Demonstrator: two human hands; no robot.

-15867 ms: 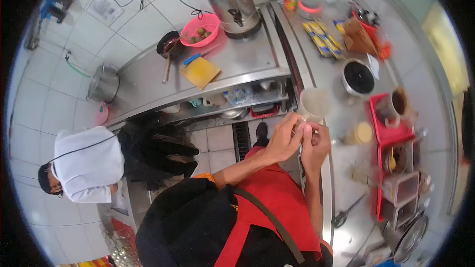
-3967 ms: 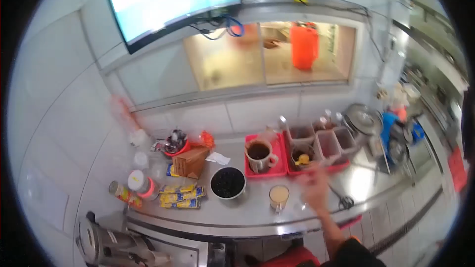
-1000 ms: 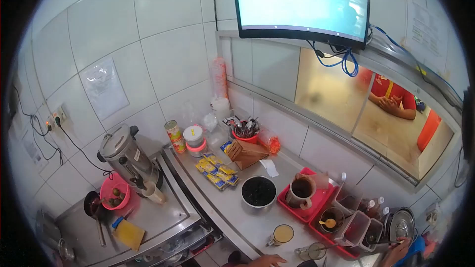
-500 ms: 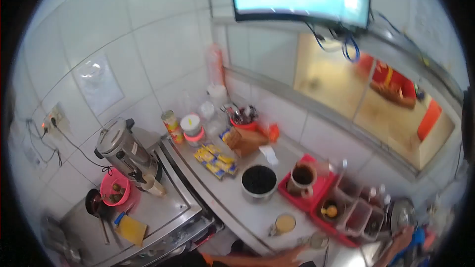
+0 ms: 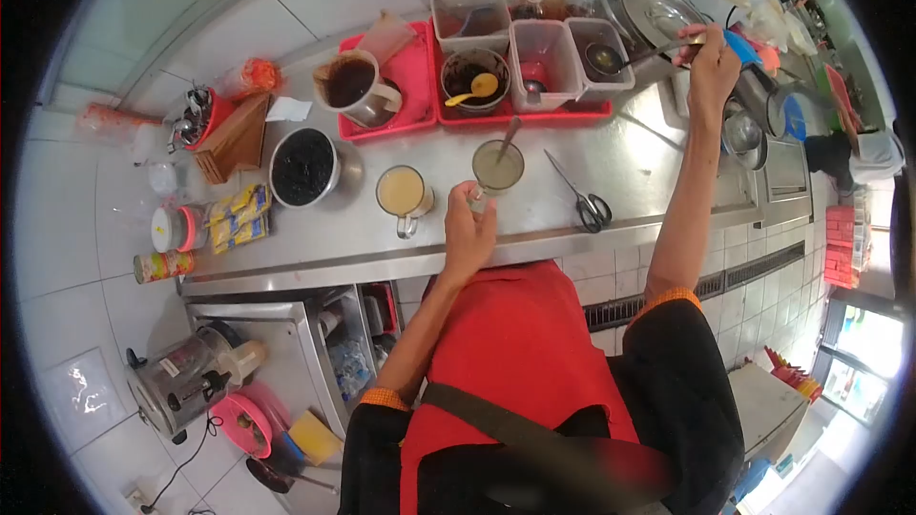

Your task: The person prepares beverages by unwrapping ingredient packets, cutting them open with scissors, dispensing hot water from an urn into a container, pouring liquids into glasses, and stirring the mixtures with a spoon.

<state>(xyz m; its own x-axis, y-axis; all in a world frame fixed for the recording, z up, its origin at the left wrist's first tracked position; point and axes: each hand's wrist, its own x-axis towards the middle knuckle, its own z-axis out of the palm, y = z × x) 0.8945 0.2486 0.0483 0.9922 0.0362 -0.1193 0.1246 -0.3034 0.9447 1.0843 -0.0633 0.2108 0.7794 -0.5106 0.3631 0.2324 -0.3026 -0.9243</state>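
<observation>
My left hand (image 5: 469, 234) is closed on the handle of a glass mug (image 5: 498, 168), which stands on the steel counter with a spoon in it. My right hand (image 5: 711, 65) grips the handle of a metal ladle (image 5: 658, 52); its bowl is in the right-hand clear container (image 5: 596, 30). Left of my left hand stands a mug of light brown drink (image 5: 402, 191). Black scissors (image 5: 590, 210) lie between my hands. Behind them, a red tray (image 5: 572, 112) holds clear containers and a jar (image 5: 474, 83) with a yellow scoop.
A jug of dark liquid (image 5: 358, 91) stands in a red tray. Further left are a bowl of black contents (image 5: 303, 168), yellow packets (image 5: 239, 217) and a can (image 5: 164, 267). A metal urn (image 5: 186, 372) is at lower left. Round lids (image 5: 658, 8) lean at the back right.
The view has swung right and down over the counter. My left hand, earlier near the bottom edge, now holds the spoon-filled mug. My right hand has the ladle at the clear container.
</observation>
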